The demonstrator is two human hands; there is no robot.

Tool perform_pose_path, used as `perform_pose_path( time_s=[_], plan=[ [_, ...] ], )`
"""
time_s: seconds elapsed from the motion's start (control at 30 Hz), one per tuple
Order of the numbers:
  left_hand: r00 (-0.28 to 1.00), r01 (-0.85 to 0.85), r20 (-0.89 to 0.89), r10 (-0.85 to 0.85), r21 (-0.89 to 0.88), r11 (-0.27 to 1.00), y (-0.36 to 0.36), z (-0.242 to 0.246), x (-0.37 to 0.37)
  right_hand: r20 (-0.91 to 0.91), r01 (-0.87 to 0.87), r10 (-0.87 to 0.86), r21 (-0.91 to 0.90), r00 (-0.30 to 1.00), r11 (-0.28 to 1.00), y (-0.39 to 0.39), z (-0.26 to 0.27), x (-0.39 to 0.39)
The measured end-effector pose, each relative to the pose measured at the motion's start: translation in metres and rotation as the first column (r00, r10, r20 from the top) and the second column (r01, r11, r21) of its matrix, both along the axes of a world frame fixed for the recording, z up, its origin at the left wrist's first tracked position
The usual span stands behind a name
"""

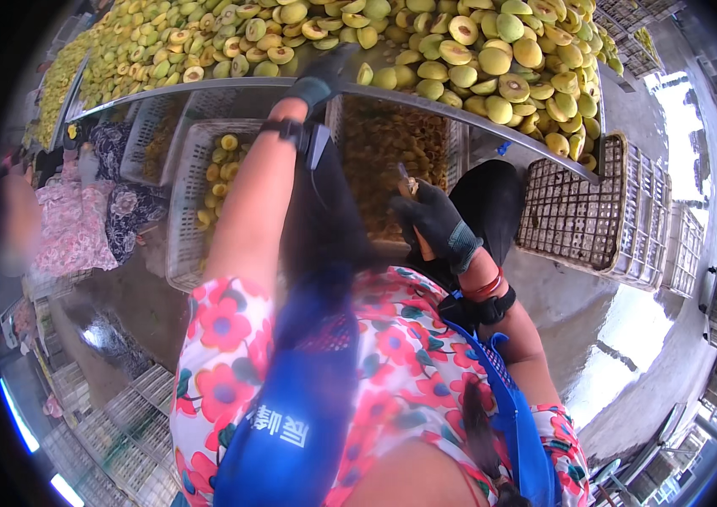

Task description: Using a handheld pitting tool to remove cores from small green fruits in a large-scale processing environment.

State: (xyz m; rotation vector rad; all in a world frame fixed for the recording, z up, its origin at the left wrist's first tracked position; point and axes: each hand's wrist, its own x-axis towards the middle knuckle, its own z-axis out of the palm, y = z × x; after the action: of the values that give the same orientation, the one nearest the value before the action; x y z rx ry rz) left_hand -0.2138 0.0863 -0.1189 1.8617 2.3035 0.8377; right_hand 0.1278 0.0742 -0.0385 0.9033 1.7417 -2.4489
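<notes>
My left hand [326, 73], in a dark glove, reaches over the metal rim of the sorting table [396, 95] to the edge of a heap of halved yellow-green fruit [510, 57]. Motion blurs its fingers, so I cannot tell whether it holds a piece. Near my lap, my right hand [431, 218], in a dark knit glove, is closed around the wooden handle of a small tool [423, 244]; a narrow, clear-looking tip sticks out above the fist. Below the table, a crate [396, 146] of brownish fruit pieces lies in front of that hand.
A white plastic crate [184, 190] with yellow fruit halves stands below the table to the left. Stacked crates [577, 209] stand at the right, above wet floor. A person in pink patterned clothing [73, 218] is at the far left. More crates [124, 437] lie at lower left.
</notes>
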Motion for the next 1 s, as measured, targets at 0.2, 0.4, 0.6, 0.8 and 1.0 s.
perform_pose_path(
  time_s=[0.2, 0.4, 0.6, 0.8, 1.0],
  plan=[
    [0.984, 0.139, 0.168, -0.057, -0.533, 0.834, 0.047, 0.005, -0.007, 0.000, 0.096, -0.096, -0.061, 0.995, 0.994, 0.003, -0.004, 0.006],
    [0.921, -0.043, 0.368, 0.127, -0.228, 0.973, 0.020, 0.009, 0.012, -0.068, 0.166, -0.166, -0.013, 0.984, 0.986, 0.004, -0.005, 0.000],
    [0.615, -0.080, 0.782, -0.102, 0.190, 0.979, -0.037, 0.091, 0.123, -0.171, 0.248, -0.208, 0.268, 0.963, 0.931, 0.009, 0.007, -0.011],
    [0.594, -0.051, 0.790, -0.152, 0.226, 0.973, -0.066, 0.105, 0.178, -0.296, 0.281, -0.149, 0.477, 0.943, 0.833, 0.005, 0.000, -0.016],
    [0.601, -0.039, 0.760, -0.248, 0.338, 0.940, -0.069, 0.101, 0.201, -0.304, 0.296, -0.152, 0.512, 0.940, 0.806, 0.000, 0.000, -0.012]
  ],
)
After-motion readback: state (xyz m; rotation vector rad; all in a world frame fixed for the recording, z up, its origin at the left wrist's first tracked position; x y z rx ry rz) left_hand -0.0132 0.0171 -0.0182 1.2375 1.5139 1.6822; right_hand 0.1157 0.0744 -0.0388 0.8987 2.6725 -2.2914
